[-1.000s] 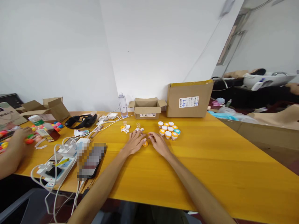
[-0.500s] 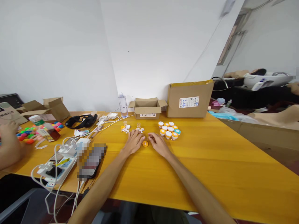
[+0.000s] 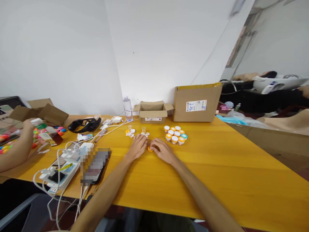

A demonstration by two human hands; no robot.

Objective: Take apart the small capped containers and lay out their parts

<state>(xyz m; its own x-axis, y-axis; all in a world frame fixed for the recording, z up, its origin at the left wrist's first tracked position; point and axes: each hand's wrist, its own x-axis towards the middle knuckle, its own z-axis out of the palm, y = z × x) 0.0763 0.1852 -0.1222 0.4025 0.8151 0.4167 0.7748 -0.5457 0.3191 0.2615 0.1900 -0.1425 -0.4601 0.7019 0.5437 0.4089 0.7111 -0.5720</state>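
Observation:
On the table lies a small round orange lid (image 3: pixel 149 149), partly covered by the fingertips of my right hand (image 3: pixel 164 150). The fingers and thumb of that hand are bent together at the lid's right side. My left hand (image 3: pixel 137 147) rests on the table left of the lid, palm down and fingers stretched out. Its fingertips reach small white pieces (image 3: pixel 146 134), beside a clear little cup (image 3: pixel 144 129). More white pieces (image 3: pixel 129 134) lie farther left, near a white lid (image 3: pixel 132 131). Right of my hands stand several small jars (image 3: pixel 174 139) with orange, white and teal lids.
Behind are an open carton (image 3: pixel 153 114), a large closed box (image 3: pixel 196 104) and a clear bottle (image 3: pixel 127 109). At left lie a phone (image 3: pixel 101 167), a power strip (image 3: pixel 70 172) with cables and a black strap (image 3: pixel 84 125). Another person's arm (image 3: pixel 18 151) reaches near a drink bottle (image 3: pixel 49 135).
My right hand has moved left onto the orange lid, its fingers closing there. My left hand stays almost in place. The other person's arm has moved right, toward the drink bottle.

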